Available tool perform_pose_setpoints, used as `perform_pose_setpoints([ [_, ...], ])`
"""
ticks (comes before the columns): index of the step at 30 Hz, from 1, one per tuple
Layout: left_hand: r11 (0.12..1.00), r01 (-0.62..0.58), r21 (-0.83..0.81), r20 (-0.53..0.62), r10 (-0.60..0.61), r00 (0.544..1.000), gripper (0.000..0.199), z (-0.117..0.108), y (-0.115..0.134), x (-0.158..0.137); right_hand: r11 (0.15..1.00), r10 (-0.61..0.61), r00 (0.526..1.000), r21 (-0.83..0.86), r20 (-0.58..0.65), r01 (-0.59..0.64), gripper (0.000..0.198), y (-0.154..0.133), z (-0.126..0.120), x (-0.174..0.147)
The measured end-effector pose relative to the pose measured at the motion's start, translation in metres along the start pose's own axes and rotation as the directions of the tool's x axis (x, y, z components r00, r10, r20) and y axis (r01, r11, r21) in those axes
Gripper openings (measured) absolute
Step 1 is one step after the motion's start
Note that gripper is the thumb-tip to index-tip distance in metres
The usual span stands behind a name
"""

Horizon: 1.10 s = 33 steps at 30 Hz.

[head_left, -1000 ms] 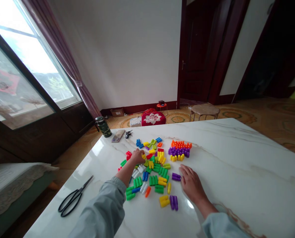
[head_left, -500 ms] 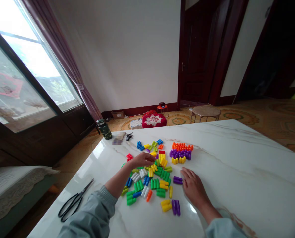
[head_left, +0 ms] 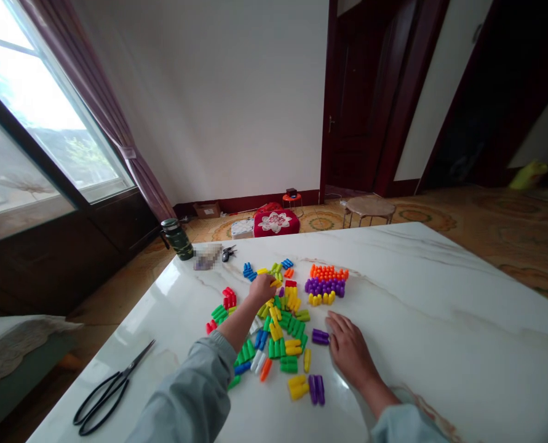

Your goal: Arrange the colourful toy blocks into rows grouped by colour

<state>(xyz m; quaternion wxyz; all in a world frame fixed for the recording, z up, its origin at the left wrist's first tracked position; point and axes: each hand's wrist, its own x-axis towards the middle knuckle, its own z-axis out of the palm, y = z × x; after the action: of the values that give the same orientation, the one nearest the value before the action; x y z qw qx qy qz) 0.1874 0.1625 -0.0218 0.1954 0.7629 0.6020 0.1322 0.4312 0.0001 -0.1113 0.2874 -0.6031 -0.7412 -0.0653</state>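
Bullet-shaped plastic building blocks in several colours lie in a loose heap on the white marbled table (head_left: 440,307). My left hand (head_left: 263,289) reaches over the heap's far side, fingers closed around a yellow block (head_left: 276,283); the fingertips are partly hidden. My right hand (head_left: 353,347) rests flat on the table, fingers stretched out, its fingertips beside a purple block (head_left: 320,336). Beyond it stand grouped blocks: an orange row (head_left: 329,272), a purple row (head_left: 325,287) and a short yellow row (head_left: 321,299). Nearer me lie a yellow block (head_left: 297,387) and a purple block (head_left: 317,389).
Black long-handled scissors (head_left: 112,391) lie at the table's left. At the far left edge stand a camouflage flask (head_left: 178,239), a blurred-out item (head_left: 208,256) and small dark snips (head_left: 228,253). A stool (head_left: 369,207) is on the floor beyond.
My left hand has moved to the far side of the heap and closed on a yellow block. The right hand stays by the purple block. The view has turned slightly right.
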Motion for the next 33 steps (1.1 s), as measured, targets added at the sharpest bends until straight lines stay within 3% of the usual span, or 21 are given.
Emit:
perform_pose_setpoints([
  [3, 0.994, -0.091, -0.065, 0.09, 0.097, 0.991, 0.022, -0.019, -0.008, -0.013, 1.0, 0.005, 1.0, 0.012, 0.007, -0.005, 0.041, -0.001, -0.002, 0.001],
  [6, 0.978, -0.167, -0.123, 0.23, 0.192, 0.954, 0.028, -0.038, -0.019, -0.023, 1.0, 0.001, 1.0, 0.01, 0.008, -0.001, 0.041, 0.0, 0.0, 0.0],
  [8, 0.973, -0.191, -0.126, 0.26, 0.218, 0.941, 0.031, -0.046, -0.025, -0.024, 1.0, -0.005, 1.0, 0.004, 0.004, 0.005, 0.041, 0.001, 0.002, -0.001],
  [15, 0.991, -0.108, 0.08, 0.01, 0.108, 0.994, 0.053, -0.037, -0.038, 0.011, 1.0, -0.004, 1.0, 0.006, -0.009, 0.004, 0.042, 0.003, 0.005, -0.001],
  [19, 0.984, -0.048, 0.169, 0.01, 0.046, 0.999, 0.061, -0.019, -0.041, 0.037, 1.0, 0.023, 0.999, 0.0, 0.037, -0.023, 0.044, 0.002, 0.002, -0.001],
  [22, 0.977, -0.013, 0.215, 0.005, 0.012, 1.0, 0.051, -0.007, -0.042, 0.048, 0.999, 0.044, 0.997, 0.005, 0.057, -0.045, 0.045, 0.0, 0.001, -0.001],
  [26, 0.974, 0.025, 0.225, -0.048, -0.014, 0.999, 0.037, -0.002, -0.041, 0.047, 0.998, 0.055, 0.996, 0.016, 0.064, -0.056, 0.045, -0.001, 0.0, -0.001],
  [29, 0.983, 0.021, 0.184, -0.08, -0.006, 0.997, 0.041, -0.008, -0.037, 0.038, 0.998, 0.055, 0.996, 0.017, 0.069, -0.056, 0.045, -0.002, -0.002, -0.001],
  [33, 0.992, -0.095, 0.078, -0.001, 0.096, 0.995, 0.046, -0.023, -0.025, 0.018, 0.998, 0.058, 0.995, 0.019, 0.079, -0.059, 0.045, -0.005, -0.005, 0.002],
])
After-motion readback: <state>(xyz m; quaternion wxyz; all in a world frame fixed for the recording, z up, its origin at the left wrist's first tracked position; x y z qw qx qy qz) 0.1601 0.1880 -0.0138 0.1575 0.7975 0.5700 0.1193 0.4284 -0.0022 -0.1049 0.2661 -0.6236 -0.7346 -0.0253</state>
